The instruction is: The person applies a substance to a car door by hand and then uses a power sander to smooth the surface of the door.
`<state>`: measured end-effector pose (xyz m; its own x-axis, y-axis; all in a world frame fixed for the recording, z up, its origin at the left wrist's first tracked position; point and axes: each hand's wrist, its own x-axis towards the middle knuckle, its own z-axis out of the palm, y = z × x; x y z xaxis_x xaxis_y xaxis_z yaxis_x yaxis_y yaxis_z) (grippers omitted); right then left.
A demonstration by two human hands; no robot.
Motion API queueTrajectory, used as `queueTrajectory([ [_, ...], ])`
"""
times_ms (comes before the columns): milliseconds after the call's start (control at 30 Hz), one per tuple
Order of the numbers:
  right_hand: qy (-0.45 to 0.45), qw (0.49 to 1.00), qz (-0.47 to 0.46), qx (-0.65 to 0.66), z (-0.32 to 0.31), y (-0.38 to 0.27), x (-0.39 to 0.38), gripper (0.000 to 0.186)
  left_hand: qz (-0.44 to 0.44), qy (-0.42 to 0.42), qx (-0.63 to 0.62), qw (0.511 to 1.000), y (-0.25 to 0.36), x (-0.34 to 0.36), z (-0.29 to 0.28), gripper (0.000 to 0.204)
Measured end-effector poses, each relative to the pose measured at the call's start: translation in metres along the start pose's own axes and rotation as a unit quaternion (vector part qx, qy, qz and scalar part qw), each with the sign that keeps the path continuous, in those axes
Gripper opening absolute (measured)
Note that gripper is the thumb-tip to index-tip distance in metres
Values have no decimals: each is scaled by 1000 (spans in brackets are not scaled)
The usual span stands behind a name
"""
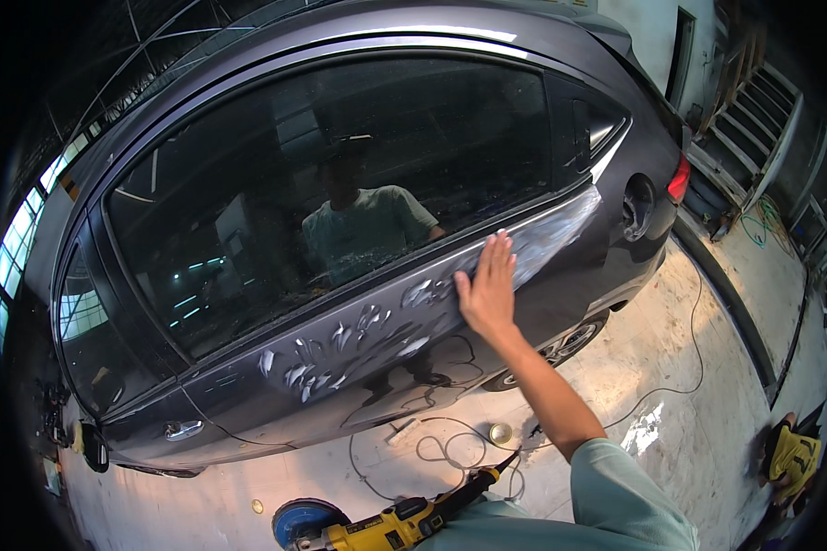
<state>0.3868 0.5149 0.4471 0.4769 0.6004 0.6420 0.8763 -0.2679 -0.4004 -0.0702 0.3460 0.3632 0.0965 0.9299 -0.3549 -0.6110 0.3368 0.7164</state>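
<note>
My right hand [489,289] lies flat, fingers together and stretched out, against the grey car's rear door panel [450,354] just under the window. Beside its fingertips a whitish, hazy smear [551,234] runs back toward the rear wheel arch. White dabs of paste [317,363] are scattered over the door to the left of the hand. Close to my body, at the lower edge, is a yellow and black power polisher [386,530] with a blue round pad [303,519]. Whatever supports the polisher is hidden, and my left hand does not show.
A dark cord [450,450] loops over the pale floor [634,441] below the car, near a small round tin [500,432]. The fuel flap recess [638,208] stands uncovered. Stairs [753,119] rise at the far right, and a yellow and black item [793,456] lies lower right.
</note>
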Motion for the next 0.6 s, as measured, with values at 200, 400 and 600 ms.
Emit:
queueTrajectory([
  [200,-130,975,-177,26,45,-132,-60,79,9,9,-4,1000,20,-5,-35,66],
  [400,4,1000,16,24,30,-72,-32,71,25,21,1,999,55,-9,-84,66],
  [600,-86,995,-24,45,96,-250,-90,85,42,27,0,999,100,-1,-129,67],
])
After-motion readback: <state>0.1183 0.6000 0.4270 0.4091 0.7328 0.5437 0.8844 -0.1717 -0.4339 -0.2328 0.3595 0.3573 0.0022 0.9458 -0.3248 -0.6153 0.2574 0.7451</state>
